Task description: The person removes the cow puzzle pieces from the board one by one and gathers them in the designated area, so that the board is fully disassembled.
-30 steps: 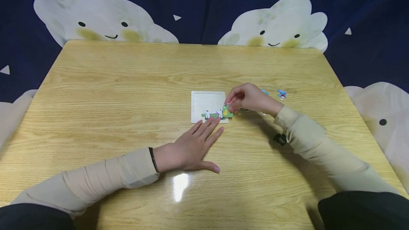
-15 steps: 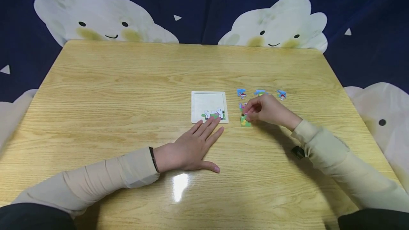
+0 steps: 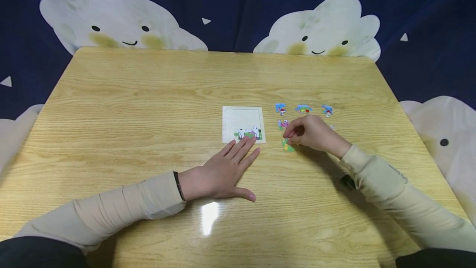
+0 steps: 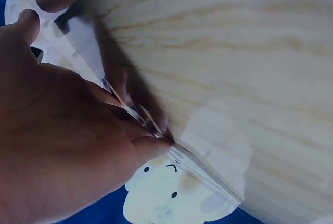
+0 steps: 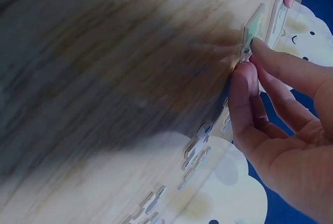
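Observation:
My right hand (image 3: 314, 133) pinches a green jigsaw piece (image 3: 287, 146) with a yellow figure on it, between thumb and fingertips, just right of the puzzle tray. In the right wrist view that green piece (image 5: 255, 26) stands out past the fingertips, close over the table. The pale square puzzle tray (image 3: 234, 116) lies flat, with white-and-green jigsaw pieces (image 3: 250, 132) in its lower right part. My left hand (image 3: 223, 175) lies spread, its straight fingertips resting on the tray's near edge and partly covering those pieces. The left wrist view shows the left hand (image 4: 73, 130) along the tray's edge.
Right of the tray lie several loose jigsaw pieces: a blue one (image 3: 280, 108), another blue one (image 3: 303, 108), one farther right (image 3: 327, 110), and a pink-and-blue one (image 3: 283, 124). One more is mostly hidden behind the right hand. A cloud-printed curtain (image 3: 234, 11) hangs behind the wooden table (image 3: 148, 94).
The right hand has carried the green piece from the tray's lower right corner rightward to beside it, then slightly nearer, where the piece looks turned a little. The left hand stays still.

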{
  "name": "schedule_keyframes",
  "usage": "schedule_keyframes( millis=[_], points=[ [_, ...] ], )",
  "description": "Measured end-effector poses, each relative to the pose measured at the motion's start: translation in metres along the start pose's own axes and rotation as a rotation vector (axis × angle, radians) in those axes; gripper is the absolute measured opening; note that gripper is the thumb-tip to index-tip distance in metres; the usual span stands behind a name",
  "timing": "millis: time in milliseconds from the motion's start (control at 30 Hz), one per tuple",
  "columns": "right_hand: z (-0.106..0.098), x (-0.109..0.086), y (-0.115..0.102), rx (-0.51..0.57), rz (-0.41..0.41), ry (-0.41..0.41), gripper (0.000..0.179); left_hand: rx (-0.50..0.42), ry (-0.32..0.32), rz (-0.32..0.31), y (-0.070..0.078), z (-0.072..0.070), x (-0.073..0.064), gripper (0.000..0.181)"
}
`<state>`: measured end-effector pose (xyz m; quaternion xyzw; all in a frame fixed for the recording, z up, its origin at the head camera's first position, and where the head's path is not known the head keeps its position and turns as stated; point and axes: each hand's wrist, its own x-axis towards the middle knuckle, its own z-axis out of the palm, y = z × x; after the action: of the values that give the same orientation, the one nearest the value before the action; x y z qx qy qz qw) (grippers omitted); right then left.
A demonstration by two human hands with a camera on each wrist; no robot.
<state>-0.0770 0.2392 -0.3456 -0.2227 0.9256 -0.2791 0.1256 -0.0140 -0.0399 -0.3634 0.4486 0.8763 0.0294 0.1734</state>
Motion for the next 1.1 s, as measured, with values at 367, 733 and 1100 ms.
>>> schedule_keyframes(
  millis=[367,733,1100],
  points=[
    [-0.002,-0.002,-0.003,-0.014,0.002,-0.009,0.008,-0.025,0.002,0.0,0.0,0.0,0.0,0.106],
    [-0.005,0.01,-0.014,-0.01,-0.057,0.019,0.007,-0.026,0.021,0.013,0.001,-0.001,-0.003,0.104],
    [0.007,0.056,-0.04,0.094,-0.106,-0.032,0.009,0.005,0.024,0.036,0.009,-0.003,0.012,0.103]
  ],
)
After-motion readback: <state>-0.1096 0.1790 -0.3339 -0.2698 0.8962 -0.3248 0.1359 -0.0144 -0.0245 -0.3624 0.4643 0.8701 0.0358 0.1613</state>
